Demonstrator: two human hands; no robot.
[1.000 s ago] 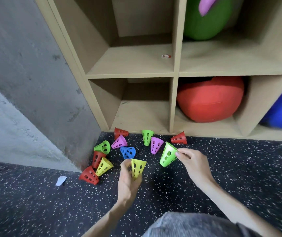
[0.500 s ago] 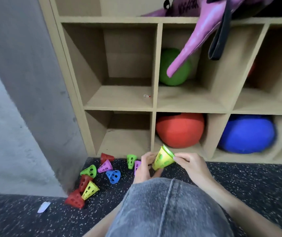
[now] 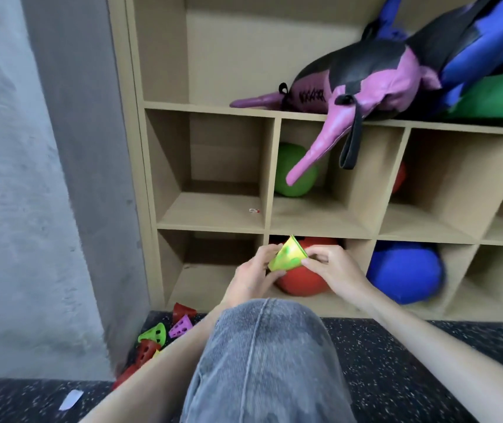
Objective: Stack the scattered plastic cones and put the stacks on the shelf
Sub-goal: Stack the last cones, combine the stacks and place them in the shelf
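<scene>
while both hands pinch it, left hand (image 3: 251, 274) at the tip, right hand (image 3: 334, 267) at the rim, the nested cone pair (image 3: 287, 256) looks light and stiff.

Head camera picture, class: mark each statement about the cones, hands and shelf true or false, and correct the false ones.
1. Both hands, left hand and right hand, hold the nested cones. True.
2. A blue ball sits in the same shelf compartment as the green ball. False: the blue ball is in a lower compartment further right.
3. Loose cones lie on the floor. True.
4. The cones in the hands are red. False: yellow and green.
</scene>
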